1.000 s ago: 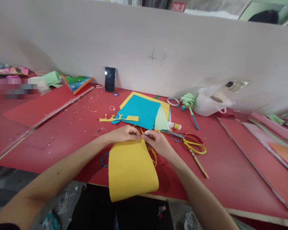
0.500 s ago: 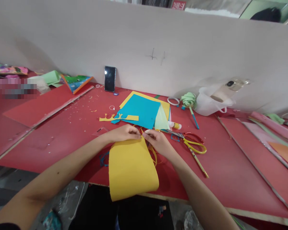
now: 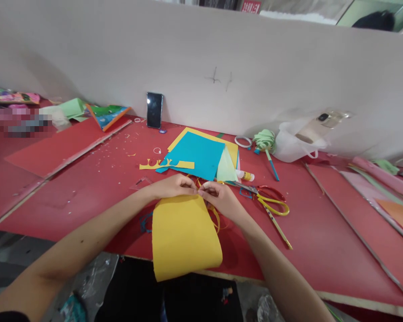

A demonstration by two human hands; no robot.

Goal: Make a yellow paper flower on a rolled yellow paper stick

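Note:
A sheet of yellow paper [image 3: 186, 237] curls down toward me over the table's front edge. Along its far edge my left hand [image 3: 179, 185] is closed on it, fingers bent inward. My right hand [image 3: 218, 194] pinches at the same edge by the upper right corner, its fingertips meeting those of the left. What exactly lies between the fingertips is hidden. Behind the hands are blue paper [image 3: 198, 154], a pale green piece of paper [image 3: 225, 167] and a cut yellow strip [image 3: 184, 165]. Scissors [image 3: 272, 203] with red and yellow handles lie right of my right hand.
A pencil [image 3: 278, 228] lies below the scissors, a glue stick [image 3: 245, 175] above them. A phone [image 3: 154, 110] leans on the white partition [image 3: 188, 67]. Farther right are a tape roll [image 3: 243, 142], a green paper flower [image 3: 264, 139] and a white plastic bag [image 3: 289, 143]. Paper scraps dot the red table.
Both hands stay at the paper's far edge. My right fingers have shifted very slightly against the corner; nothing else has visibly moved.

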